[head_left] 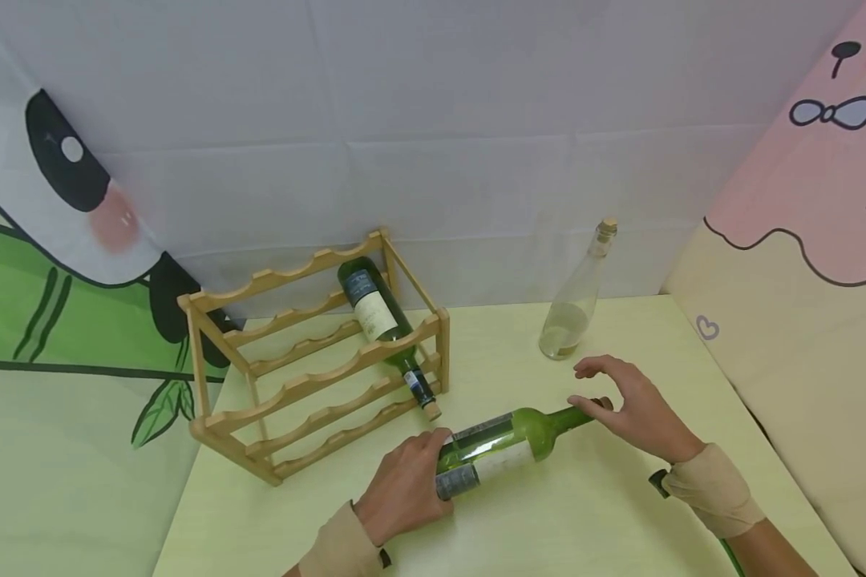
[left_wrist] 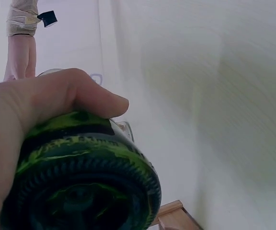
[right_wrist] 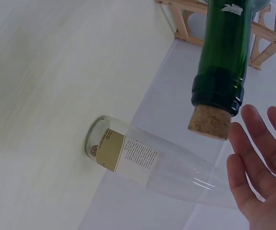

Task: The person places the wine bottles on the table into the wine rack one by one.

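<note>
tabletop (head_left: 541, 529) below, left fingers (head_left: 431, 442) grip a sideways bottle (head_left: 532, 434), neck (head_left: 570, 418) rightward; right fingers (head_left: 608, 366) loose.

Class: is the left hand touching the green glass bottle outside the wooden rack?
Touching: the left wrist view shows the left hand gripping the green bottle near its base.

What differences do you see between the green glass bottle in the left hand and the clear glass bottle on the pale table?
Colour: the green glass bottle is tinted, while the clear glass bottle is colourless.
Pose: the green one is held sideways by the left hand; the clear one stands upright on the pale table.
Shape: the green one has rounded shoulders; the clear one tapers gradually.
Both are corked and labelled.
</note>
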A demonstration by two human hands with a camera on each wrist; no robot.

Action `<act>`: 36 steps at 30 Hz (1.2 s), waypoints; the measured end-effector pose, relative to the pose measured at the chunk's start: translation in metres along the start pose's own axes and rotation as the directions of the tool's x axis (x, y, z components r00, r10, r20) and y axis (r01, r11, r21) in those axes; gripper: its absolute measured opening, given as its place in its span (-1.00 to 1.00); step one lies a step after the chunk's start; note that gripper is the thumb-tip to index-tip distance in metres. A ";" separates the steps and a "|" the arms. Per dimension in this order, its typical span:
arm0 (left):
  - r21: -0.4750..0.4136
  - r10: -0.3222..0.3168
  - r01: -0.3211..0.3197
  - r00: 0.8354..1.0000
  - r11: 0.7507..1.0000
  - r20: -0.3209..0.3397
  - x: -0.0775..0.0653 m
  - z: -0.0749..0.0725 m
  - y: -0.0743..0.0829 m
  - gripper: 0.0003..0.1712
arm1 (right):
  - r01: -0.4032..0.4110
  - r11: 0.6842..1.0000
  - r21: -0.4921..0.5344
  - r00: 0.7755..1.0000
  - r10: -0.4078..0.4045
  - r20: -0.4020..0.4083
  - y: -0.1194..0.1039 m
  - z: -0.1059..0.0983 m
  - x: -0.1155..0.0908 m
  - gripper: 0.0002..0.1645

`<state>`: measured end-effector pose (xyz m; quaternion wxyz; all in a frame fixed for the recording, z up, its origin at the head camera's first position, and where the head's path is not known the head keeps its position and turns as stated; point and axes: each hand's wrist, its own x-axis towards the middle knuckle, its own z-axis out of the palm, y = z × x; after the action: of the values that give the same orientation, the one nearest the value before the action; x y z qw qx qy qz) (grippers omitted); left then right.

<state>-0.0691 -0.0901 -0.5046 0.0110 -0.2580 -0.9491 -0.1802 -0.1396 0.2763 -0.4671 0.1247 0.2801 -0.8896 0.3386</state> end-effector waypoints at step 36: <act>0.065 0.027 -0.030 0.999 0.997 0.039 -0.006 -0.010 -0.001 -0.16 | 0.076 0.973 -0.218 0.908 0.022 0.418 -0.005 0.005 -0.009 -0.16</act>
<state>-0.0646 -0.0973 -0.4965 0.0040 -0.2744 -0.9508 -0.1438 -0.1296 0.2737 -0.4723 -0.0322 0.3420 -0.9247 0.1643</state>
